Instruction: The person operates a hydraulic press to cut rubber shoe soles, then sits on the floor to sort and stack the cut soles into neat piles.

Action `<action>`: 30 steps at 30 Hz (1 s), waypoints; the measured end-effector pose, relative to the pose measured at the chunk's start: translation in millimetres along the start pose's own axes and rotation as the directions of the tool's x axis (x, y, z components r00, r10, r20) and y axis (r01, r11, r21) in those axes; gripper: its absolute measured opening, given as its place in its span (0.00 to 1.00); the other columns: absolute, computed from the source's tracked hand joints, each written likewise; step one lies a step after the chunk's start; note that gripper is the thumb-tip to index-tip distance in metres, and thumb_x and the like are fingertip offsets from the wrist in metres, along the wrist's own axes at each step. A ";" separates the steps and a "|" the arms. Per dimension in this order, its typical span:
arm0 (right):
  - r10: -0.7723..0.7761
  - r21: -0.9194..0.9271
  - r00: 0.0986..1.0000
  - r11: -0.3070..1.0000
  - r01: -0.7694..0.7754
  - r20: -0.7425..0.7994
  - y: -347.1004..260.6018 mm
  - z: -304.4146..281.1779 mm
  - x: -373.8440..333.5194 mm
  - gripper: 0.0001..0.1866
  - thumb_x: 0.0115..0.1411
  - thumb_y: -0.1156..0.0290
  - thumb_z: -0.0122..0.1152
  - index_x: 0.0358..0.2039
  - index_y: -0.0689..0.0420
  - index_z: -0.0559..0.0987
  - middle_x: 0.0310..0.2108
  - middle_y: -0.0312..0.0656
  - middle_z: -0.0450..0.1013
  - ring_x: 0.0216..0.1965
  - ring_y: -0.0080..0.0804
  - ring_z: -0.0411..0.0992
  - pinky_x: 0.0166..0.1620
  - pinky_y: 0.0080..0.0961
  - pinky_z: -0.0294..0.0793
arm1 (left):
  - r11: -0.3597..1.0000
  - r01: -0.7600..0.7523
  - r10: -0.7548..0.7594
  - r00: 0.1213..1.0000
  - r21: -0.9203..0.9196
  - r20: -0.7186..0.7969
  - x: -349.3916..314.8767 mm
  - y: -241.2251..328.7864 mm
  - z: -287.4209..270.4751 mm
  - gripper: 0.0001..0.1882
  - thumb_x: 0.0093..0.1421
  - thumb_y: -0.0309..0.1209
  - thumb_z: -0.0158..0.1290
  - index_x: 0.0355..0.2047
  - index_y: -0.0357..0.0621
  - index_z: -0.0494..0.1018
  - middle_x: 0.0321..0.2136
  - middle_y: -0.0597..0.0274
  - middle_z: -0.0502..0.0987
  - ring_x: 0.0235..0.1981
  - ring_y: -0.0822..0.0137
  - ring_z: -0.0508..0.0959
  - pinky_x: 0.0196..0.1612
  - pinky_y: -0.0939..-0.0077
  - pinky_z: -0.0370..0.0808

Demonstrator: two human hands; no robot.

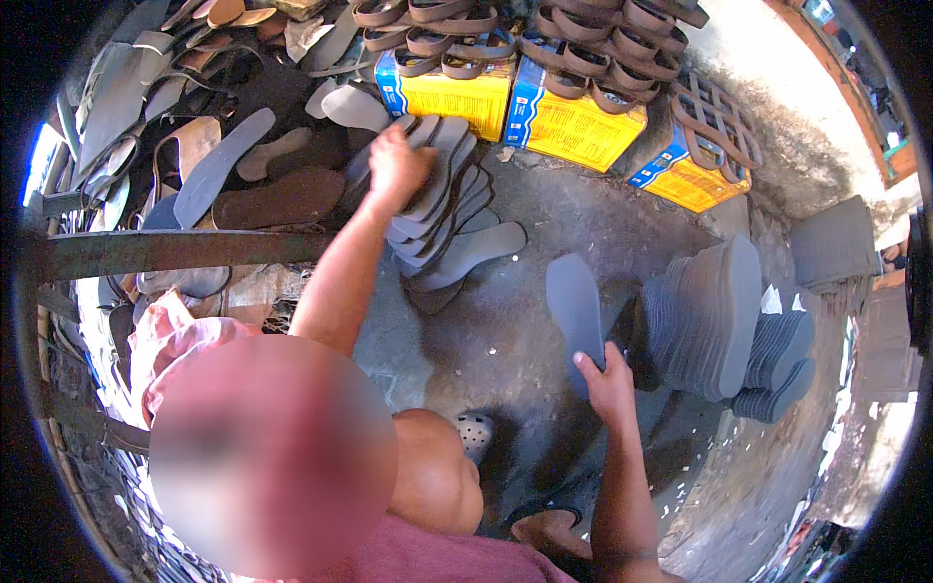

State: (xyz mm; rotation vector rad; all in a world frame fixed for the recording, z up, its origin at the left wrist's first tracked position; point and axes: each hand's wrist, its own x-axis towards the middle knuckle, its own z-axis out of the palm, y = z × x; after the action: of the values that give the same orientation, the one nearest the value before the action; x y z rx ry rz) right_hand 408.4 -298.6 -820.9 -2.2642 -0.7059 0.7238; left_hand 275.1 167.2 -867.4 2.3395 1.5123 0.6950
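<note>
Held by its near end, a grey shoe sole (573, 299) stands out from my right hand (609, 387), the thumb on its face. My left hand (400, 167) reaches over the far end of a fanned pile of grey soles (439, 209), its thumb apart from the fingers; nothing shows gripped in it. One sole (471, 256) at the pile's near side points right. To the right of my right hand stands a tight row of stacked grey soles (702, 316), with smaller stacks (777, 350) beside it.
Yellow and blue boxes (580, 112) along the back carry brown strapped sandal uppers (593, 58). Loose soles and scraps (209, 160) heap at the left behind a wooden bar (185, 251). Grey sheets (833, 241) lie at the right. Below are a bent knee (437, 466) and a perforated clog (474, 434).
</note>
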 end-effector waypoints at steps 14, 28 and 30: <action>0.076 0.140 0.997 0.987 -0.080 0.032 68.6 49.4 24.3 0.23 0.65 0.55 0.66 0.51 0.59 0.76 0.43 0.52 0.80 0.43 0.46 0.79 0.49 0.39 0.75 | 0.905 -0.105 -0.104 0.886 0.413 0.452 -24.3 22.9 9.7 0.77 0.36 0.64 0.75 0.73 0.33 0.44 0.70 0.41 0.58 0.71 0.41 0.59 0.68 0.35 0.63; 0.106 0.110 0.993 0.989 -0.099 -0.058 56.1 7.4 50.7 0.20 0.66 0.60 0.64 0.51 0.60 0.76 0.43 0.52 0.80 0.45 0.44 0.78 0.52 0.38 0.74 | 0.436 -0.897 0.452 0.289 0.073 0.844 -179.3 24.2 -68.7 0.73 0.41 0.61 0.73 0.76 0.39 0.44 0.78 0.52 0.46 0.77 0.54 0.50 0.76 0.42 0.48; 0.044 0.216 0.997 0.976 -0.028 -0.071 42.4 11.9 59.0 0.21 0.67 0.59 0.64 0.52 0.61 0.75 0.44 0.46 0.79 0.46 0.38 0.76 0.52 0.35 0.73 | 0.492 -0.871 0.483 0.269 -0.005 0.833 -202.6 18.4 -79.0 0.70 0.43 0.63 0.70 0.76 0.41 0.47 0.78 0.53 0.47 0.77 0.55 0.50 0.77 0.42 0.45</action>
State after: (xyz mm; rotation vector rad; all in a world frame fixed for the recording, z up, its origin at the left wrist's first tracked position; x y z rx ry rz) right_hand 454.3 -282.9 -876.3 -2.0991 -0.5257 0.6929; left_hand 178.8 -26.9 -841.7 3.0315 0.1216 -0.6573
